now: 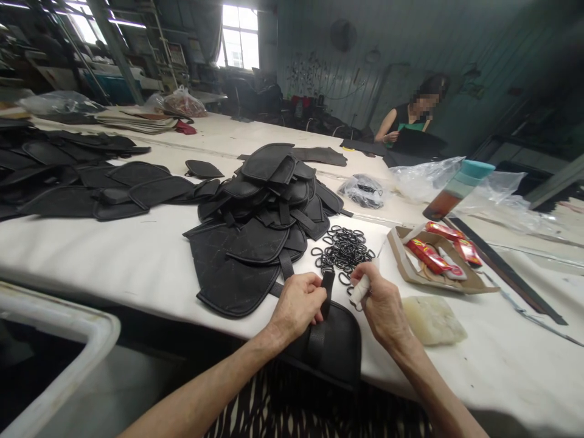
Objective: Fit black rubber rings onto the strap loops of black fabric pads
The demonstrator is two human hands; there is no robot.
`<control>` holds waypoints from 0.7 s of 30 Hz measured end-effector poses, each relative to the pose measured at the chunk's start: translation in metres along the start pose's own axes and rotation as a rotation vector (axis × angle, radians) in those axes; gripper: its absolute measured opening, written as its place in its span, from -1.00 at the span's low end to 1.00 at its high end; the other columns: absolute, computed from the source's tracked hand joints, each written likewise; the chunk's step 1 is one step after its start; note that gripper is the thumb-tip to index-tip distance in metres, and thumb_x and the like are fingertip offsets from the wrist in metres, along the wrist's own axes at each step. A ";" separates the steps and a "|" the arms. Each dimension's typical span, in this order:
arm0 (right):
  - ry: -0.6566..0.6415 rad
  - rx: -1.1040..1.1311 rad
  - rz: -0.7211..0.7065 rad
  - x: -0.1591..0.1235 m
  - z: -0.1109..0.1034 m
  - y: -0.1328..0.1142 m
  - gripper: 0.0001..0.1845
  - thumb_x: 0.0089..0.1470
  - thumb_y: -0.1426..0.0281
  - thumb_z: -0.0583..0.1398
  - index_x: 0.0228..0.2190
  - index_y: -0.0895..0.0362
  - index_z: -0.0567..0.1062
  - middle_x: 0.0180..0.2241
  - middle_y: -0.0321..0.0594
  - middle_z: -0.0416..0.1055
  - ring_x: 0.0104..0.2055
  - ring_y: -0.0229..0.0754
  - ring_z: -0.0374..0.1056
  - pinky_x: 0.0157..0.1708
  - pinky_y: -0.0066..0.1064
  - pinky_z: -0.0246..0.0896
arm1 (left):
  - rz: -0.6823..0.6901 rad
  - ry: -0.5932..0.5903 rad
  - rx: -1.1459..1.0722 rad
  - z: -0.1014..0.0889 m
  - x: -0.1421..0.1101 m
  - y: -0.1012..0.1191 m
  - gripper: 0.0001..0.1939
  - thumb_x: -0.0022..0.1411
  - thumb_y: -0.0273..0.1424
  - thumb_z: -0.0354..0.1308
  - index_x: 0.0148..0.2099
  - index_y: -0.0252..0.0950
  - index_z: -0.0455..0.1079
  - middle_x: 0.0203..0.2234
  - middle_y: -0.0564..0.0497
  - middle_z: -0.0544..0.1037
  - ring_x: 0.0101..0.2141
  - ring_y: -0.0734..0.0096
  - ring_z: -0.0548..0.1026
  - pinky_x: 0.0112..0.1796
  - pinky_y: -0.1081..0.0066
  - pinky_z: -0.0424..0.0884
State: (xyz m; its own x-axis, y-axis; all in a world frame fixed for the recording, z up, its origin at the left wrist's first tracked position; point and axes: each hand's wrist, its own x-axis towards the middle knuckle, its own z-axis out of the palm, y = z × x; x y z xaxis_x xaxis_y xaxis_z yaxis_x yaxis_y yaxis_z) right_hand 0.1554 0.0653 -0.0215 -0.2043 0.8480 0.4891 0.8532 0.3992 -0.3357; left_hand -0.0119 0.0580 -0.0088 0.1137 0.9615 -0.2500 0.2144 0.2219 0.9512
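Fingers (306,287) of the left hand (295,306) are curled tight around a black strap (326,292) that rises from a black quilted pad (335,347) lying at the near edge of the table (114,261). The pad hangs partly over that edge, between the two wrists. Just beside it, the right hand (383,304) is closed around a small white tool (360,291), its tip pointing toward the strap's top; a black ring seems to hang at its fingers, though it is too small to tell for sure.

Just beyond both hands lies a loose heap of black rings (342,248). Left of the rings, a big pile of black quilted pieces (260,231) with straps spreads over the white tabletop, and more flat black pieces (73,182) lie in rows farther left. Right of the rings stands an open cardboard tray (401,258) holding red packets (431,255). Near the right wrist rests a pale waxy block (433,319). Behind the tray, a bottle with a teal cap (456,188) leans beside crumpled clear plastic (422,176), and a small clear bag of dark parts (365,190) sits nearby. A long dark ruler (506,271) lies slantwise on the right.

At the far end of the table another person (413,118) sits over dark material.
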 end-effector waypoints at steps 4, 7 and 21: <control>-0.050 -0.119 -0.068 -0.003 0.007 -0.002 -0.70 -0.10 0.66 0.01 -0.36 0.11 0.36 -0.54 -0.27 0.34 -0.48 -0.19 0.24 -0.50 -0.47 0.03 | 0.016 0.007 -0.004 0.001 -0.001 -0.002 -0.92 0.00 -0.48 0.00 -0.50 -0.30 0.28 -0.83 0.16 0.32 -0.77 0.53 0.30 -0.72 0.57 0.22; -0.102 -0.192 -0.167 0.000 0.012 -0.006 -0.73 -0.07 0.69 0.01 -0.45 0.11 0.37 -0.58 -0.23 0.33 -0.47 -0.15 0.20 -0.49 -0.43 -0.04 | 0.020 0.005 -0.005 0.001 -0.001 -0.002 -0.91 0.00 -0.48 0.00 -0.50 -0.30 0.29 -0.83 0.15 0.32 -0.77 0.53 0.30 -0.73 0.57 0.21; -0.024 -0.172 -0.234 0.004 0.014 0.004 -0.73 -0.05 0.67 -0.02 -0.39 0.13 0.36 -0.58 -0.24 0.36 -0.54 -0.20 0.26 -0.55 -0.47 0.03 | 0.028 -0.016 -0.020 0.000 -0.002 0.001 -0.89 0.05 -0.48 -0.01 -0.48 -0.32 0.30 -0.84 0.17 0.30 -0.80 0.56 0.28 -0.75 0.60 0.16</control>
State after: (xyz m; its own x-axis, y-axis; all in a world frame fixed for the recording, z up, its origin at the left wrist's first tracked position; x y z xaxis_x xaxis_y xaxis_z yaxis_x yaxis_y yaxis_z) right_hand 0.1513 0.0754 -0.0319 -0.4148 0.7489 0.5169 0.8499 0.5217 -0.0738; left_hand -0.0122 0.0564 -0.0073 0.1347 0.9648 -0.2260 0.1912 0.1985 0.9613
